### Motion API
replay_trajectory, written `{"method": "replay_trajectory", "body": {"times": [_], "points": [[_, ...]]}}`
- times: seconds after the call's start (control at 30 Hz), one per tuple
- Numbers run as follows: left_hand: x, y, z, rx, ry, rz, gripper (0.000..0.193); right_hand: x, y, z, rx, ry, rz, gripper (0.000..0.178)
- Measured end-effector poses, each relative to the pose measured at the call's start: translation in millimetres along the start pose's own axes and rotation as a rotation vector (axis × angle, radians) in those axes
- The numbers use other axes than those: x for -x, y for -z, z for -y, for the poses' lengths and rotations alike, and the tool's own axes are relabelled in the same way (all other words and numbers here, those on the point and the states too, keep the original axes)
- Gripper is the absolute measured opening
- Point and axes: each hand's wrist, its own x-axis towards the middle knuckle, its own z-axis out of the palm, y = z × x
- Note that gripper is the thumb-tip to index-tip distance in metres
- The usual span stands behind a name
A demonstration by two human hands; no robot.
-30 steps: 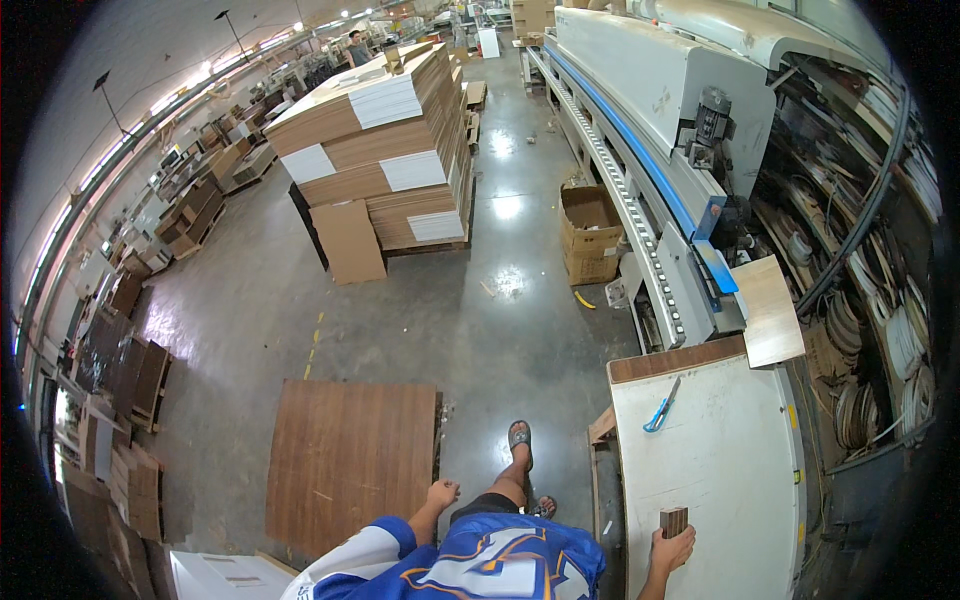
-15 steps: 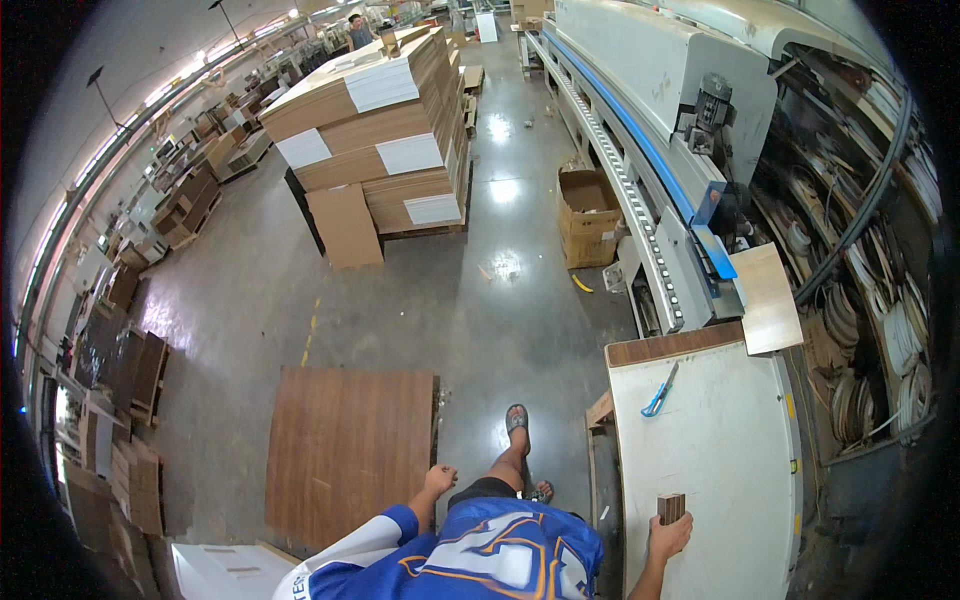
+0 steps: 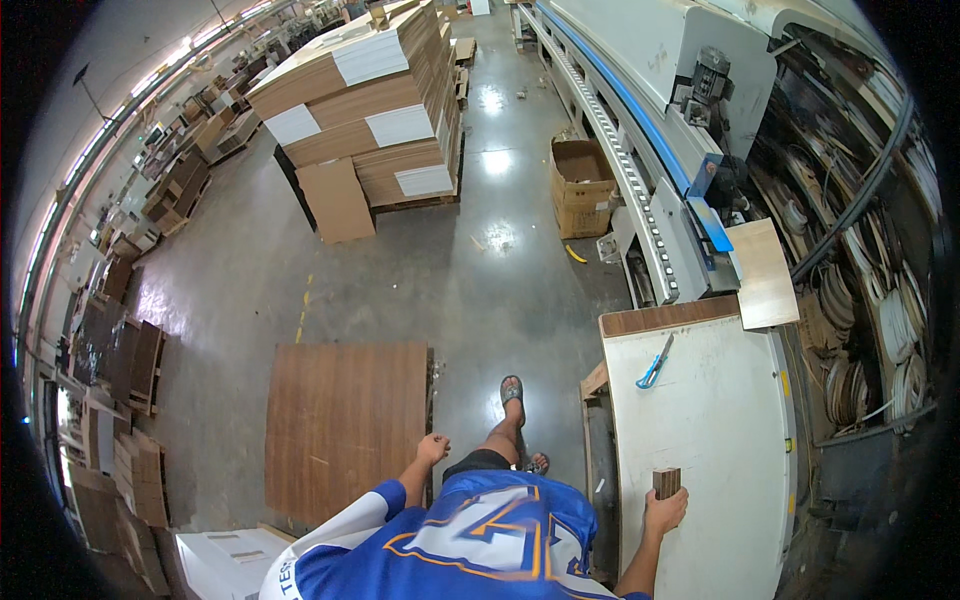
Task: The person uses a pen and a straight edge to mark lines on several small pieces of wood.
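My right hand (image 3: pixel 665 511) is closed round a small block (image 3: pixel 666 483) with dark brown, striped, wood-like faces. It is over the near part of the white tabletop (image 3: pixel 715 420); whether the block rests on it I cannot tell. Farther along that surface lies a blue utility knife (image 3: pixel 655 362), its blade pointing away from me. Beside my body hangs my left hand (image 3: pixel 433 449), fingers curled in, with nothing seen in them. Close to it, on the floor side, is a brown wood-grain panel (image 3: pixel 345 430) lying flat.
A long machine (image 3: pixel 620 130) with a blue rail runs beyond the table, a thin light board (image 3: pixel 763 275) at its near end. An open cardboard box (image 3: pixel 580 205) stands beside it. Tall stacks of boards (image 3: pixel 400 110) rise ahead left. Coiled edging strips (image 3: pixel 848 390) fill shelves at right.
The scene has shifted slightly upward in the picture. My right hand keeps its hold on the block at about the same place over the table. My left hand still hangs curled.
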Motion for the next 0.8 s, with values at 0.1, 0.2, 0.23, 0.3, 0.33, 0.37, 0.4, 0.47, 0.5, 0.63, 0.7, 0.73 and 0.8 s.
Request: {"method": "replay_trajectory", "body": {"times": [0.1,0.2,0.23,0.3,0.33,0.37,0.4,0.47,0.5,0.63,0.7,0.73,0.8], "points": [[1.3,-0.7,-0.8,-0.018,0.007,-0.004,0.027,-1.5,-0.1,-0.2,0.015,-0.023,0.014,0.062],[1.5,-1.5,0.5,0.017,0.023,0.017,0.03,-2.6,1.7,0.4,0.007,-0.068,0.128,0.068],[1.4,-1.5,1.2,0.04,-0.027,0.004,0.03,-2.6,2.2,0.9,0.007,-0.067,0.128,0.068],[1.4,-1.7,2.6,-0.026,0.032,0.017,0.032,-2.2,2.9,1.7,0.007,-0.067,0.128,0.069],[1.6,-1.8,3.2,-0.006,-0.007,0.013,0.032,-1.8,2.8,2.1,0.015,-0.071,0.123,0.068],[2.2,-1.9,3.4,-0.013,-0.007,0.012,0.033,-1.4,2.8,2.1,0.022,-0.079,0.106,0.068],[3.0,-2.0,3.2,-0.04,0.034,0.019,0.034,-1.3,2.6,2.0,0.023,-0.074,0.118,0.068],[6.0,-2.4,2.0,-0.018,-0.007,0.003,0.033,-1.5,2.0,1.5,0.018,-0.071,0.1,0.068],[7.7,-2.5,0.6,-0.035,0.047,0.007,0.033,-1.7,1.8,1.3,0.015,-0.063,0.113,0.068],[16.0,-4.2,-6.6,-0.063,0.013,0.016,0.031,-2.0,2.2,2.9,0.017,-0.052,0.084,0.064],[18.6,-5.6,-9.3,-0.071,0.029,-0.004,0.029,-1.1,3.7,5.4,0.025,-0.029,0.048,0.062],[19.1,-6.0,-9.8,-0.065,-0.004,-0.019,0.029,-0.2,4.8,6.6,0.012,-0.038,0.043,0.062],[18.7,-6.2,-9.4,-0.043,0.023,0.0,0.029,1.5,7.1,8.7,-0.004,-0.045,0.04,0.063]]}}
